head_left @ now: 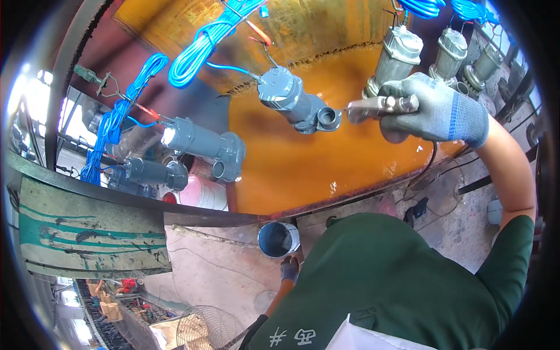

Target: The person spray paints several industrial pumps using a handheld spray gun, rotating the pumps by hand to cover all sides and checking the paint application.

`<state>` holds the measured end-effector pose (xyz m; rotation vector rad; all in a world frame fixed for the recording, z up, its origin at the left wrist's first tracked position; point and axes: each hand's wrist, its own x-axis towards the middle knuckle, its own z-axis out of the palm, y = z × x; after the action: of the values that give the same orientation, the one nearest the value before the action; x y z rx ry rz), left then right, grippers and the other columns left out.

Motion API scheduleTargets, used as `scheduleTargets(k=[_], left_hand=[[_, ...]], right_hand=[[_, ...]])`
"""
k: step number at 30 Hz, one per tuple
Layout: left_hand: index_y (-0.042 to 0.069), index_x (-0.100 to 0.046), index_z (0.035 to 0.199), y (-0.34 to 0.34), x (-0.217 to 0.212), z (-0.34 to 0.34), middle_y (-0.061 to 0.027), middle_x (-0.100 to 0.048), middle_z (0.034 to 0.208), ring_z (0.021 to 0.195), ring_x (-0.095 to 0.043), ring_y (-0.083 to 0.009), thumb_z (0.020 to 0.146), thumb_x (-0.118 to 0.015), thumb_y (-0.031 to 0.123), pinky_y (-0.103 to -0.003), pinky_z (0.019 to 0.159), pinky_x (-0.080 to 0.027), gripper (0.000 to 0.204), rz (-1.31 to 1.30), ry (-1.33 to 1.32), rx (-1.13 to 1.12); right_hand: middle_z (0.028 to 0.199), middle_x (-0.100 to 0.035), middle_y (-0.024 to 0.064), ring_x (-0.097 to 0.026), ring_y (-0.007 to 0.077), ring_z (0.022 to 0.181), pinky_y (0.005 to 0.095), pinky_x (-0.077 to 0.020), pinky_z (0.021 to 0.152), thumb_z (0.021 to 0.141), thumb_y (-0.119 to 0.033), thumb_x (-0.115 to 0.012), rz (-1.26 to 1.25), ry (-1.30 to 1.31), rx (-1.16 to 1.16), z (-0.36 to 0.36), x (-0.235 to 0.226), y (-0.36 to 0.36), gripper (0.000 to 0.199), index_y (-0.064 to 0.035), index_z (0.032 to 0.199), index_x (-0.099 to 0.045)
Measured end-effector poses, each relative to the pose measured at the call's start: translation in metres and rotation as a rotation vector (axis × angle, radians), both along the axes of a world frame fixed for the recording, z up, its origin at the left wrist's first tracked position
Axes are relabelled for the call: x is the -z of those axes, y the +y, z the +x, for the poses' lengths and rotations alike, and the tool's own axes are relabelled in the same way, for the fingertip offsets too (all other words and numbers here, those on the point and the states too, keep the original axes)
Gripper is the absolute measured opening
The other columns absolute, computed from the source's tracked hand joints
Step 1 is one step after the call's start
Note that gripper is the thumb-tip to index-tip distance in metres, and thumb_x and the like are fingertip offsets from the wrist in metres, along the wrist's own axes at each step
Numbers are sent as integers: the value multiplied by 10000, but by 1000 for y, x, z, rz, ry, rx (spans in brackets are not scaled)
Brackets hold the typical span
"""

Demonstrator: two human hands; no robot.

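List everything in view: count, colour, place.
Blue-grey pumps: at least three, blue-grey, centre and left
Bare pumps: three, metallic grey, upper right
Cable coils: at least four, blue, top and left
Spray gun: one, silver, right of centre
Orange surface: one, orange, beyond pumps
Paint bucket: one, blue inside, below centre
Pink bucket: one, pink-white, left
Streaked panel: one, pale with green, left
Wire grille: one, grey, bottom
Background left: blurred, uncounted
Left hand: one, grey glove, beside paint bucket
Right hand: one, grey-blue glove, gripping spray gun

Painting workshop; hanging grey pumps (pixel 281 88); spray gun (pixel 385 105); orange-stained booth (pixel 280 172); bucket (pixel 296 236).
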<state>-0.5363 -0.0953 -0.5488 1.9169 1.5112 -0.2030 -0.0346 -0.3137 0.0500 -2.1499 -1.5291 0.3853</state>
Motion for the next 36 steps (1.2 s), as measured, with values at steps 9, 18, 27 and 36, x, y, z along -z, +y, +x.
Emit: scheduleTargets(k=[9, 18, 27, 36], left_hand=[[199, -480, 1545, 3, 51, -6, -277, -585, 1424, 1289, -579, -463, 940, -589, 538, -544, 1078, -461, 703, -113, 144, 69], [219, -386, 1597, 33, 52, -12, -277, -584, 1396, 1254, -594, -471, 928, -623, 464, -538, 1036, -487, 751, -100, 122, 166], [61, -747, 1102, 80, 5, 17, -279, -716, 1081, 1075, -656, -495, 924, -546, 307, -546, 956, -518, 364, -16, 45, 449], [65, -762, 1055, 66, -16, 51, -268, -731, 1060, 1020, -683, -461, 912, -580, 282, -489, 913, -534, 318, -164, -97, 314]], right_hand=[[887, -724, 121, -704, 244, 798, 372, -551, 748, 902, -167, -735, 178, 423, 176, -16, 67, -33, 271, -28, 1121, -657], [862, -721, 139, -708, 261, 775, 393, -536, 726, 929, -222, -748, 86, 373, 466, -43, 211, -81, 227, -47, 1065, -699], [873, -711, 26, -660, 103, 806, 297, -538, 711, 940, -151, -760, 768, 481, 718, -85, 287, -65, 224, -12, 1104, -698], [916, -720, 202, -701, 418, 897, 446, -553, 786, 895, -291, -788, 182, 395, 691, -102, 363, -82, 299, -69, 1083, -716]])
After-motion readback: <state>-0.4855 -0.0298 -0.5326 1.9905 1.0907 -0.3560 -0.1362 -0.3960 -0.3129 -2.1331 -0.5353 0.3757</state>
